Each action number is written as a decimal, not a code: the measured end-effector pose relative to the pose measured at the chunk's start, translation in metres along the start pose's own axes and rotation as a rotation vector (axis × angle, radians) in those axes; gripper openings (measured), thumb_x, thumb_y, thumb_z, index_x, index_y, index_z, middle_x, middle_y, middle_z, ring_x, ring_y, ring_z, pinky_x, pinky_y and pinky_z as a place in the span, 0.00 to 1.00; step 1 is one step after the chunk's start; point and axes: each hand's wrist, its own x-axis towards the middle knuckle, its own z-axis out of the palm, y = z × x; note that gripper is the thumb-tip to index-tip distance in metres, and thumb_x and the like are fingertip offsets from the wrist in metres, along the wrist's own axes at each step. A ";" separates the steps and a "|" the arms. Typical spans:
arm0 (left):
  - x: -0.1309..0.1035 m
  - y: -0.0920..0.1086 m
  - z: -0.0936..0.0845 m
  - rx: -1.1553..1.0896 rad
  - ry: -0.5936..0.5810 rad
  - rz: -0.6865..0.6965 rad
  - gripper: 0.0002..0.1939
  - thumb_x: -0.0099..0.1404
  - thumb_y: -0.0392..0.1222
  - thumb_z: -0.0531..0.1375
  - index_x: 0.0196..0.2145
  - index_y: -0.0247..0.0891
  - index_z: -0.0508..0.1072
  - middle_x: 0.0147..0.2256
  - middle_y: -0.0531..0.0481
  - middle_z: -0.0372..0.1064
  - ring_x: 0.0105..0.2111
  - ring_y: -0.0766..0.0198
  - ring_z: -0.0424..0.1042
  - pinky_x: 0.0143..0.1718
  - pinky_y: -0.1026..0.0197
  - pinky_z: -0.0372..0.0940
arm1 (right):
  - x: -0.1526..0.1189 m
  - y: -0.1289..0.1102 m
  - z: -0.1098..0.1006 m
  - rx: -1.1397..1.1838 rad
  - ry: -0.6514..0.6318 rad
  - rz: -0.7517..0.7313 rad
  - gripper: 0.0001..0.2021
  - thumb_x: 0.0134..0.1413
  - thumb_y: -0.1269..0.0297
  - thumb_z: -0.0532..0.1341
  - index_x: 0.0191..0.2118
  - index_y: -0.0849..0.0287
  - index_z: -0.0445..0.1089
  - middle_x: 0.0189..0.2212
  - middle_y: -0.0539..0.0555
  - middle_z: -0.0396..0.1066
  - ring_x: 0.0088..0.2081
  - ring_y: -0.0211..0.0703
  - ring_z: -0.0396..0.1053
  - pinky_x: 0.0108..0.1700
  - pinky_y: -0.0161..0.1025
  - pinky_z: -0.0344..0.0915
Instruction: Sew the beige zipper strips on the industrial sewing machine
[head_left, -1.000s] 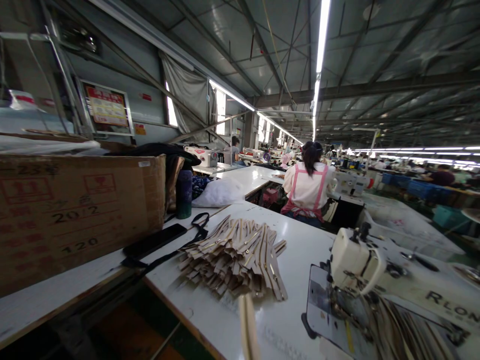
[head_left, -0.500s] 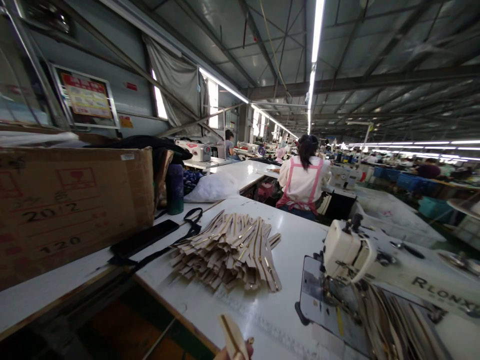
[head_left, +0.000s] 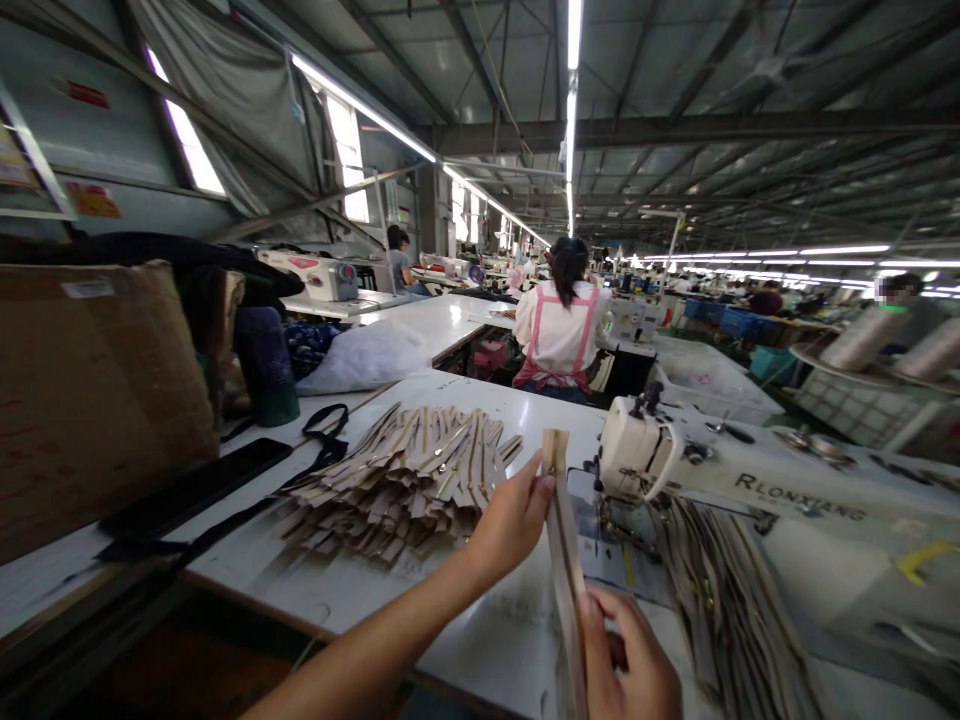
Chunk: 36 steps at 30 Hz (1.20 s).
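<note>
A beige zipper [head_left: 564, 540] with a metal chain hangs stretched between my two hands, in front of the sewing machine [head_left: 652, 450]. My left hand [head_left: 516, 515] pinches it near its upper end, thumb and fingers pressed together. Lower down, my right hand [head_left: 626, 655] grips the same zipper, its fingers curled. Left of my left hand lies a fanned heap of similar beige zippers [head_left: 420, 480] on the white table [head_left: 360, 605]. More zippers [head_left: 731, 590] lie in a bundle beside the machine, to the right of my hands.
At the left stand a cardboard box [head_left: 90, 400] and a dark bottle [head_left: 266, 365]; a black phone [head_left: 199, 487] and a black strap [head_left: 247, 512] lie nearby. Behind them rests a white plastic bag [head_left: 367, 355]. A person in a pink apron [head_left: 561, 330] sits ahead, back turned.
Both hands have come up into view with the zipper held between them; before, only fingertips and a zipper end showed at the bottom edge. The camera has turned right.
</note>
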 end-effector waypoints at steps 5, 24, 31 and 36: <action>0.023 -0.021 0.015 0.459 -0.173 0.112 0.12 0.66 0.30 0.51 0.44 0.32 0.71 0.37 0.42 0.72 0.37 0.57 0.72 0.41 0.59 0.66 | 0.055 0.037 0.025 -0.269 -0.107 0.102 0.17 0.63 0.64 0.48 0.36 0.62 0.74 0.33 0.60 0.77 0.36 0.50 0.75 0.38 0.40 0.68; 0.046 -0.054 0.048 0.534 -0.469 0.431 0.08 0.67 0.40 0.58 0.39 0.42 0.78 0.41 0.50 0.75 0.43 0.59 0.72 0.43 0.64 0.66 | 0.035 0.063 0.013 -0.175 -0.123 0.048 0.18 0.58 0.64 0.50 0.43 0.64 0.75 0.36 0.59 0.76 0.34 0.45 0.74 0.39 0.39 0.68; 0.043 -0.051 0.049 0.527 -0.473 0.388 0.07 0.67 0.41 0.58 0.39 0.42 0.77 0.42 0.51 0.74 0.45 0.59 0.72 0.43 0.64 0.66 | 0.033 0.061 0.015 -0.266 -0.087 0.026 0.18 0.60 0.63 0.48 0.44 0.63 0.74 0.38 0.60 0.77 0.37 0.46 0.75 0.40 0.39 0.68; 0.042 -0.050 0.048 0.540 -0.465 0.385 0.07 0.68 0.41 0.58 0.41 0.43 0.75 0.43 0.51 0.72 0.44 0.59 0.72 0.43 0.63 0.65 | 0.031 0.057 0.009 -0.341 -0.190 0.040 0.18 0.62 0.65 0.48 0.46 0.61 0.74 0.42 0.59 0.77 0.40 0.47 0.76 0.41 0.39 0.68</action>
